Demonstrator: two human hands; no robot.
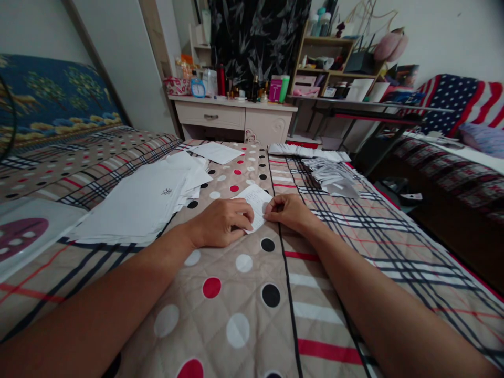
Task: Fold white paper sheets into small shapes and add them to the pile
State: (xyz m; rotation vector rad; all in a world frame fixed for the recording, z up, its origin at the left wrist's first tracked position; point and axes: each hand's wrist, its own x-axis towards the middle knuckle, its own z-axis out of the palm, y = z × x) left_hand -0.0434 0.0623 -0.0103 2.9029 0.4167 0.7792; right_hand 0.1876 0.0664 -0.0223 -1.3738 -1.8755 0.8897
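Observation:
A small sheet of paper (258,202) with lines of writing lies on the patterned bedspread (244,283) in front of me. My left hand (222,220) rests on its left edge, fingers curled over the paper. At the right edge, my right hand (289,211) pinches the sheet between thumb and forefinger. To the left is a broad stack of white papers (129,199), the top one bearing a dark written character. Beyond my right hand lies a heap of folded paper strips (331,176), with a long bundle of papers (307,152) behind it.
Another white sheet (217,152) lies farther back on the bed. A plastic bag (66,215) with a purple print is at the far left. A cluttered white dresser (212,113) stands beyond the bed, beside a metal-legged desk (354,105).

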